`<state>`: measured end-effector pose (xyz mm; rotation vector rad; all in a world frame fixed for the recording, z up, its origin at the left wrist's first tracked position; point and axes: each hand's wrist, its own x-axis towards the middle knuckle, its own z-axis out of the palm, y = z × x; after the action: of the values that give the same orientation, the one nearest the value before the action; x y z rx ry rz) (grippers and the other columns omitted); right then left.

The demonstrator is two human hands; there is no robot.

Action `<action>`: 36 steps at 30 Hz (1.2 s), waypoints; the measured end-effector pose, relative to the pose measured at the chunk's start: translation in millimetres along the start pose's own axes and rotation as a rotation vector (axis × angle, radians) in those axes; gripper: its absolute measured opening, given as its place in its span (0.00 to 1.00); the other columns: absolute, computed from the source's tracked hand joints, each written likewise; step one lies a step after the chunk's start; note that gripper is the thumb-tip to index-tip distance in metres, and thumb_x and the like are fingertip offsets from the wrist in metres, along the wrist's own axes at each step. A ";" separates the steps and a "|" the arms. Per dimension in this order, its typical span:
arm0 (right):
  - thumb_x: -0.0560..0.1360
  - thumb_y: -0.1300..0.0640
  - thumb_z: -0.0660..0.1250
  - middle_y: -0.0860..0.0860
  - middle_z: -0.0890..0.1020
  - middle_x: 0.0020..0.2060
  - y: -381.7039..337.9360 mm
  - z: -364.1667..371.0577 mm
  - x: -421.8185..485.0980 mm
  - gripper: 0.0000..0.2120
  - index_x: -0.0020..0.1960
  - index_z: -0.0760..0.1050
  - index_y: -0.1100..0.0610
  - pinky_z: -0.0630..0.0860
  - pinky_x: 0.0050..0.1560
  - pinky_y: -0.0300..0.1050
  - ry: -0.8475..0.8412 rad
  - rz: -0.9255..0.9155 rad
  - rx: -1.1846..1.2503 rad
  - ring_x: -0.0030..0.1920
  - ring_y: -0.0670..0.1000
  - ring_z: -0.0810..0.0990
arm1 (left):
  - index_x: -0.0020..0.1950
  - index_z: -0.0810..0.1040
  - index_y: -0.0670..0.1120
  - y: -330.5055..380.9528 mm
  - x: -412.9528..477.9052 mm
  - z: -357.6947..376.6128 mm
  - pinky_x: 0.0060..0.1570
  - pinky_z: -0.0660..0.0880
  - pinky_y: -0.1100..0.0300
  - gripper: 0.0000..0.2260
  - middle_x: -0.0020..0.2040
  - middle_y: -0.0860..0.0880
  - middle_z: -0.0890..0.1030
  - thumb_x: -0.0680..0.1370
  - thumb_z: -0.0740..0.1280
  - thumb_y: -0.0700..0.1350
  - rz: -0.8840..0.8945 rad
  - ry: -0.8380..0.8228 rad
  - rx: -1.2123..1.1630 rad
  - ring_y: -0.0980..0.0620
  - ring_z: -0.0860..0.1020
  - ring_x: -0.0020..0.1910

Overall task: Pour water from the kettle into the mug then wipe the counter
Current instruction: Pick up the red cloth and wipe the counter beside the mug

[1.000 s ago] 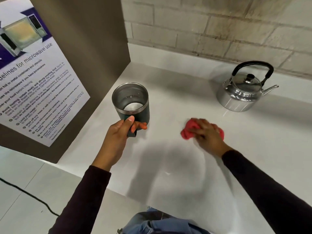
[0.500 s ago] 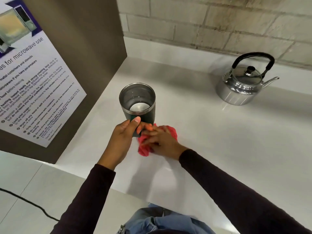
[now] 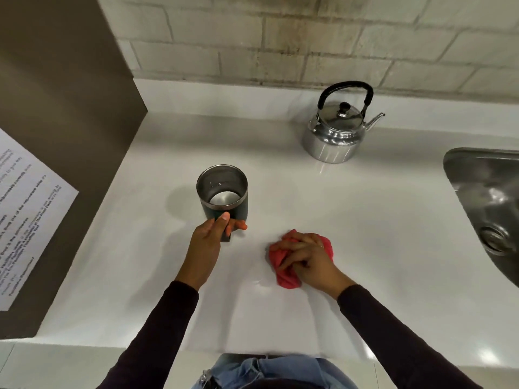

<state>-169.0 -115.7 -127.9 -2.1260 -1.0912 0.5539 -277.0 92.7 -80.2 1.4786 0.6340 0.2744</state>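
— Cloth work, is it? Where does everything sit?

— Left hand has its grip closed on the mug, lifted at ten o'clock. Right hand presses the red cloth, bunched, flat on the white table. Kettle stands upright at one o'clock, well apart; sink at three.

— How do I wipe well?

— I judge: keep the mug level and clear, spread the cloth wider, sweep in overlapping passes under where the mug stood.

— Any writing?

— A poster at nine o'clock; I make out "microwave", the rest is too blurred. No brand shows on mug or kettle.
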 end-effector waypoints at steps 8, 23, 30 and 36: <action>0.64 0.72 0.64 0.43 0.81 0.57 -2.1 5.3 1.0 0.17 0.39 0.85 0.54 0.55 0.70 0.55 0.056 0.063 0.003 0.67 0.51 0.68 | 0.30 0.65 0.49 -15.0 5.3 13.2 0.53 0.72 0.51 0.19 0.38 0.55 0.86 0.81 0.57 0.49 0.000 0.015 0.005 0.53 0.81 0.48; 0.66 0.65 0.64 0.40 0.76 0.63 -11.2 8.2 -10.5 0.27 0.58 0.75 0.40 0.56 0.72 0.51 0.208 0.171 -0.065 0.70 0.50 0.65 | 0.33 0.74 0.51 0.2 -17.8 -7.4 0.30 0.65 0.71 0.12 0.28 0.53 0.72 0.76 0.66 0.51 0.281 0.329 0.260 0.58 0.68 0.29; 0.69 0.62 0.62 0.38 0.75 0.63 -1.8 -7.9 -36.9 0.22 0.58 0.75 0.41 0.57 0.62 0.50 0.294 0.228 -0.331 0.65 0.52 0.65 | 0.29 0.75 0.54 7.2 -29.7 44.1 0.31 0.66 0.68 0.15 0.27 0.49 0.74 0.77 0.65 0.49 0.294 0.010 0.259 0.57 0.68 0.27; 0.69 0.63 0.62 0.47 0.78 0.55 39.4 -48.5 -60.8 0.17 0.55 0.75 0.49 0.66 0.48 0.48 0.426 0.372 -0.418 0.51 0.57 0.70 | 0.30 0.76 0.52 3.6 -24.8 105.1 0.34 0.68 0.70 0.15 0.27 0.55 0.74 0.77 0.64 0.50 0.252 -0.176 0.278 0.58 0.72 0.29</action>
<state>-151.2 -200.6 -119.6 -2.6737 -0.6082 0.0139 -238.5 -8.2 -74.3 1.8314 0.3521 0.2539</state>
